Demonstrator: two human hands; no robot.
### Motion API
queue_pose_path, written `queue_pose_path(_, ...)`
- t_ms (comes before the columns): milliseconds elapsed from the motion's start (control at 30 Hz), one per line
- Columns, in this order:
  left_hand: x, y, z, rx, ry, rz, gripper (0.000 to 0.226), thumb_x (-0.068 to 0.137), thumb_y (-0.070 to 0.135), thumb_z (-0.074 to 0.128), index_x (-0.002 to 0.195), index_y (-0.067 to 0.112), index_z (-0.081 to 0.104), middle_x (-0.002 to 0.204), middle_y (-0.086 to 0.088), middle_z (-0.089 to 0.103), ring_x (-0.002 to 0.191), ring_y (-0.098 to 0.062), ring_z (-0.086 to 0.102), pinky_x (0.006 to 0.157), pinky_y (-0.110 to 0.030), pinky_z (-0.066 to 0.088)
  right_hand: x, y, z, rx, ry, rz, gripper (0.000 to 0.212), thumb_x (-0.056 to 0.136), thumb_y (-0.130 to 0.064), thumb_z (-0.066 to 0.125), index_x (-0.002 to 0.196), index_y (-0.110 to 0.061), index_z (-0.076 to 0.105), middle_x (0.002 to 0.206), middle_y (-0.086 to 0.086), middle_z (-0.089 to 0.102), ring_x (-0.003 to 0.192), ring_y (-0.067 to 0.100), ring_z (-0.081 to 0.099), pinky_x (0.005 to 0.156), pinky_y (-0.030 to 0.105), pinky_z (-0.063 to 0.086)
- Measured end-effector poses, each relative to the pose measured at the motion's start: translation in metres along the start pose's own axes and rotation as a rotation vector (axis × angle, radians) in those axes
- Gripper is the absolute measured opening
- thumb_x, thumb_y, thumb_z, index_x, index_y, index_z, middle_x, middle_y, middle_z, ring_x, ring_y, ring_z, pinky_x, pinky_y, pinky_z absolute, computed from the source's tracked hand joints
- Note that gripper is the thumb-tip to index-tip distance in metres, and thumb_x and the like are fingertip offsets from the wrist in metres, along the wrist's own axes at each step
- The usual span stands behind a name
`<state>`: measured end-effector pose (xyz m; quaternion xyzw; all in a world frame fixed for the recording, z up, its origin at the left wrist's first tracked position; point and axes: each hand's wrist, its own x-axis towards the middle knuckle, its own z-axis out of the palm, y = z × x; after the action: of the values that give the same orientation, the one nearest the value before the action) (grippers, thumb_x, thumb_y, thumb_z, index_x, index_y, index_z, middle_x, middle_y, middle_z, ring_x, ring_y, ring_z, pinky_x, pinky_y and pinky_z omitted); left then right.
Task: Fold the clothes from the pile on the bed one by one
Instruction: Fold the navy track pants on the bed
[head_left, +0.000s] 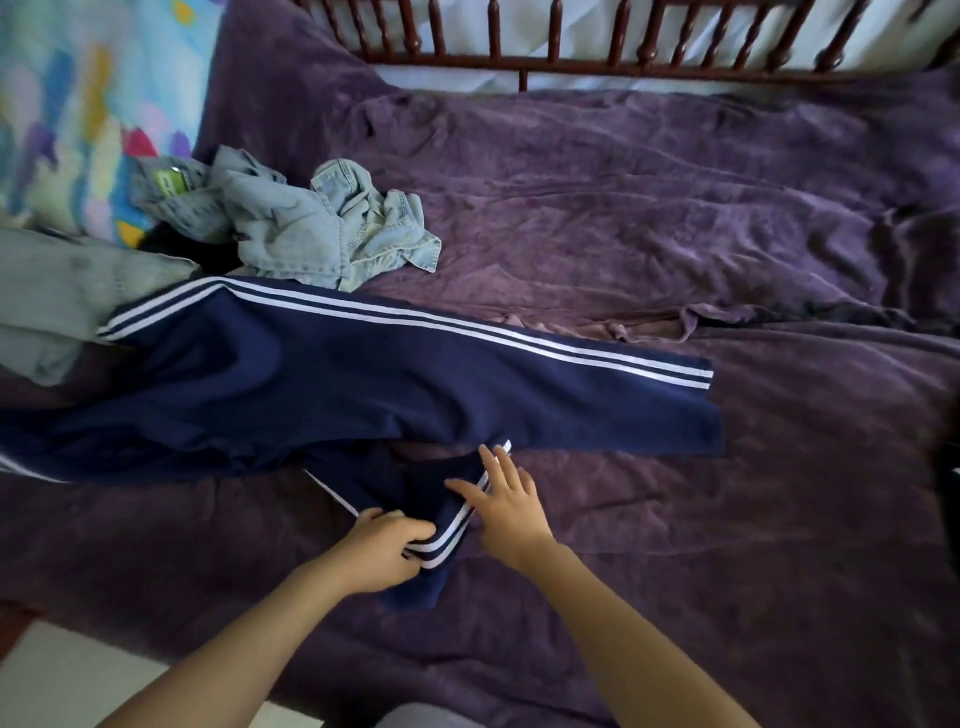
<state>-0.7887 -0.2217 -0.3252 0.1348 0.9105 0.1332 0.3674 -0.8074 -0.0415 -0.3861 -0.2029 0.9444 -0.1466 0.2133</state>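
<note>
Head view: navy trousers (363, 384) lie across the middle of the bed (675, 234), with the pile (311, 228) at its far left. Near its front edge, the left hand (387, 551) pinches the nearer leg's striped seam, and the right hand (506, 506) lays spread fingers on it. Best to line up both legs' stripes and smooth them flat before folding.

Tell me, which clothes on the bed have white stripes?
The navy blue track pants spread across the middle; the crumpled pale denim garment and grey cloth have none.

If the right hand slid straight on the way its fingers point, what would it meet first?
Probably the spread leg of the navy trousers, just beyond the right hand.
</note>
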Motion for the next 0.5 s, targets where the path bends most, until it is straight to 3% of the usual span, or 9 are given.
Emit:
queue_pose_path(100, -0.009, 0.002, -0.015, -0.039, -0.012, 0.045, 0.035, 0.081, 0.009, 0.048, 0.060, 0.023, 0.024, 0.061, 0.005, 0.036, 0.073, -0.014, 0.043, 0.066, -0.014, 0.027, 0.001, 0.006, -0.026, -0.140, -0.090, -0.088, 0.035, 0.087, -0.023, 0.052, 0.121, -0.021, 0.057, 0.154, 0.004, 0.022, 0.146, 0.023, 0.005, 0.115, 0.043, 0.008)
queue_pose_path(133, -0.011, 0.004, -0.020, -0.083, -0.007, 0.050, 0.032, 0.081, 0.009, 0.049, 0.060, 0.022, 0.027, 0.062, 0.004, 0.039, 0.074, -0.015, 0.044, 0.064, -0.021, 0.028, -0.005, 0.010, -0.037, -0.105, -0.111, -0.081, 0.030, 0.085, -0.026, 0.054, 0.113, -0.018, 0.061, 0.144, 0.004, 0.040, 0.141, 0.021, 0.024, 0.111, 0.035, 0.017)
queue_pose_path(200, -0.015, 0.010, -0.029, -0.239, 0.013, 0.065, 0.023, 0.080, 0.009, 0.049, 0.063, 0.021, 0.039, 0.068, 0.002, 0.046, 0.073, -0.014, 0.045, 0.062, -0.025, 0.031, -0.022, 0.022, -0.061, 0.032, -0.148, -0.038, 0.013, 0.081, -0.025, 0.058, 0.089, -0.017, 0.064, 0.104, 0.004, 0.065, 0.107, 0.021, 0.056, 0.087, 0.023, 0.034)
queue_pose_path(233, -0.016, 0.016, -0.033, -0.315, 0.021, 0.080, 0.016, 0.079, 0.009, 0.049, 0.067, 0.019, 0.046, 0.071, 0.001, 0.049, 0.072, -0.014, 0.046, 0.062, -0.027, 0.032, -0.034, 0.031, -0.074, 0.125, -0.194, -0.009, 0.006, 0.080, -0.022, 0.060, 0.075, -0.019, 0.060, 0.083, 0.000, 0.064, 0.087, 0.020, 0.058, 0.071, 0.018, 0.035)
queue_pose_path(300, -0.016, 0.031, -0.039, -0.404, 0.045, 0.113, 0.014, 0.081, 0.012, 0.050, 0.087, 0.019, 0.060, 0.085, 0.003, 0.060, 0.081, -0.014, 0.054, 0.071, -0.027, 0.040, -0.058, 0.055, -0.100, 0.311, -0.273, 0.107, 0.025, 0.079, -0.018, 0.064, 0.060, -0.023, 0.048, 0.062, -0.010, 0.049, 0.064, 0.006, 0.047, 0.058, 0.016, 0.033)
queue_pose_path(333, -0.013, 0.037, -0.040, -0.410, 0.070, 0.136, 0.025, 0.083, 0.014, 0.051, 0.104, 0.024, 0.062, 0.103, 0.004, 0.063, 0.095, -0.013, 0.056, 0.082, -0.027, 0.042, -0.070, 0.069, -0.111, 0.377, -0.302, 0.188, 0.025, 0.079, -0.017, 0.065, 0.061, -0.023, 0.048, 0.062, -0.012, 0.048, 0.062, 0.002, 0.043, 0.060, 0.017, 0.034)
queue_pose_path(400, -0.004, 0.044, -0.039, -0.279, 0.179, 0.176, 0.045, 0.088, 0.019, 0.053, 0.132, 0.026, 0.050, 0.134, 0.005, 0.050, 0.124, -0.013, 0.042, 0.104, -0.028, 0.033, -0.092, 0.097, -0.122, 0.412, -0.344, 0.339, 0.010, 0.080, -0.017, 0.066, 0.072, -0.018, 0.060, 0.072, -0.007, 0.057, 0.068, 0.004, 0.050, 0.066, 0.022, 0.041)
queue_pose_path(433, 0.000, 0.043, -0.037, -0.213, 0.241, 0.170, 0.049, 0.089, 0.021, 0.053, 0.138, 0.024, 0.044, 0.141, 0.004, 0.043, 0.131, -0.015, 0.035, 0.108, -0.030, 0.028, -0.102, 0.112, -0.120, 0.410, -0.371, 0.417, 0.002, 0.081, -0.016, 0.065, 0.080, -0.015, 0.065, 0.078, -0.003, 0.063, 0.073, 0.008, 0.055, 0.072, 0.025, 0.045)
queue_pose_path(500, 0.006, 0.031, -0.027, -0.204, 0.316, 0.093, 0.052, 0.091, 0.022, 0.053, 0.141, 0.021, 0.039, 0.144, 0.001, 0.038, 0.133, -0.020, 0.031, 0.109, -0.031, 0.026, -0.117, 0.133, -0.110, 0.492, -0.367, 0.609, 0.007, 0.083, -0.012, 0.066, 0.089, -0.010, 0.070, 0.087, 0.007, 0.069, 0.079, 0.018, 0.062, 0.077, 0.028, 0.049)
